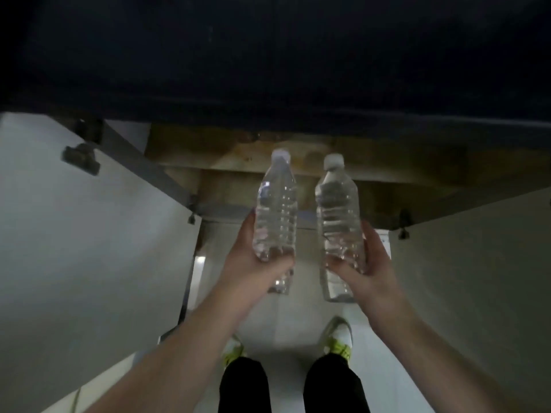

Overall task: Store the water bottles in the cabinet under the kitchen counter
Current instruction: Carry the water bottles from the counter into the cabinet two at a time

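Forearms extended toward 12 o'clock. Left hand (256,257) grip closed on left bottle (275,210); right hand (362,263) grip closed on right bottle (338,216). Caps aimed at open cabinet (298,150), presumably for insertion.

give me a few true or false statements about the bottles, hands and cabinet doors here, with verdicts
1. Each hand holds one bottle. True: the left hand grips the left bottle, the right hand the right bottle.
2. The bottles have no caps. False: both carry pale caps.
3. Both cabinet doors stand open. True: the left door and right door swing outward.
4. The bottles already rest on the cabinet floor. False: both are held up in the hands.
5. The bottles hold a dark drink. False: they look clear.
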`<state>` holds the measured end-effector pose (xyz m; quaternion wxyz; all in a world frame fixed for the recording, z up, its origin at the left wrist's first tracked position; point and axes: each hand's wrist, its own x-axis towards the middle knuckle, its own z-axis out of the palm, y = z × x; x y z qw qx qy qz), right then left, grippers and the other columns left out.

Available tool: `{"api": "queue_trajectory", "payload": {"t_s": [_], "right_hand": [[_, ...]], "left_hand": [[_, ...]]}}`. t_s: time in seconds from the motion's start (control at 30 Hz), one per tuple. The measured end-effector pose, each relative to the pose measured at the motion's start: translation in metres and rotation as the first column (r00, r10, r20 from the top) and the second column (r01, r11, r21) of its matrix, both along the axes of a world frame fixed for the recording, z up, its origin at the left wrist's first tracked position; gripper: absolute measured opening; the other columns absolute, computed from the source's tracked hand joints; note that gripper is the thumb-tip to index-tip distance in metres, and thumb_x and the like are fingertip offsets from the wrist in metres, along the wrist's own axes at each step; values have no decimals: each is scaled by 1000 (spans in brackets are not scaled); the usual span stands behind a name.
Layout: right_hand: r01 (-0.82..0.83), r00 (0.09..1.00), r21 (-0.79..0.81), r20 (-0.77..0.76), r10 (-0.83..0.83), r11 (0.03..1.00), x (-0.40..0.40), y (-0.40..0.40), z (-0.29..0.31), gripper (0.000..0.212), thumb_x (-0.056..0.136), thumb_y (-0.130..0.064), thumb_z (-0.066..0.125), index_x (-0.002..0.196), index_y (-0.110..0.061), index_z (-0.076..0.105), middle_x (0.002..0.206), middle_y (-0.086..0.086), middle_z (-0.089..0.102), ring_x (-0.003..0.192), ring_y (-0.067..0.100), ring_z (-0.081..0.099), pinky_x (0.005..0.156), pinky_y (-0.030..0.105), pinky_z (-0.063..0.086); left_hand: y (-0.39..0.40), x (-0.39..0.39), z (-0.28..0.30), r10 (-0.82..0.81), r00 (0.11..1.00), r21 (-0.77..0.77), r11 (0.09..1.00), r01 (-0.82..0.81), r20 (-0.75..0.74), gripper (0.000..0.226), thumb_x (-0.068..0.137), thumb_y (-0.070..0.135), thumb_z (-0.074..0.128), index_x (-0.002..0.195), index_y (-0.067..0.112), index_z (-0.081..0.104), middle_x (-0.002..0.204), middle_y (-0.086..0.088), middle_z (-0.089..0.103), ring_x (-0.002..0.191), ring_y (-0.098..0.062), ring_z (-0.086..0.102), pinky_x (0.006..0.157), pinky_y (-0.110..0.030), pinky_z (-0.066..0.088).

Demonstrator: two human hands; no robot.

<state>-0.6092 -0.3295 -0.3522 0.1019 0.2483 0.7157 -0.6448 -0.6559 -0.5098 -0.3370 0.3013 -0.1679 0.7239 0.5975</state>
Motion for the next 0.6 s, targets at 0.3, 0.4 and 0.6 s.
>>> {"api": "queue_trajectory", "payload": {"t_s": [0.3, 0.4, 0.6], "right_hand": [[118, 984, -38, -128, -122, 992, -60, 8, -96, 65, 78, -24, 78, 133, -39, 46, 117, -14, 66, 106, 6, 64, 92, 42, 52], [150, 978, -66, -133, -158, 986, -78, 8, -108, 75, 73, -23, 82, 136, -33, 43, 119, -12, 65, 106, 10, 66, 90, 45, 54], [205, 975, 57, -97, -199, 977, -99, 12, -122, 86, 66, -27, 86, 138, -24, 38, 121, -10, 58, 103, 8, 61, 70, 20, 51]], "left_hand": [[41, -65, -98, 62, 990, -80, 994, -72, -125, 64, 72, 18, 81, 127, 35, 51, 97, 16, 68, 75, 4, 67, 56, -16, 52], [55, -79, -110, 108, 988, -63, 991, -115, -108, 53, 74, 17, 81, 118, 33, 56, 94, 14, 69, 67, 6, 65, 46, -11, 48], [62, -106, -117, 208, 971, 32, 978, -205, -114, 46, 74, 16, 80, 114, 31, 63, 99, 6, 74, 83, -13, 73, 67, -35, 63]]}}
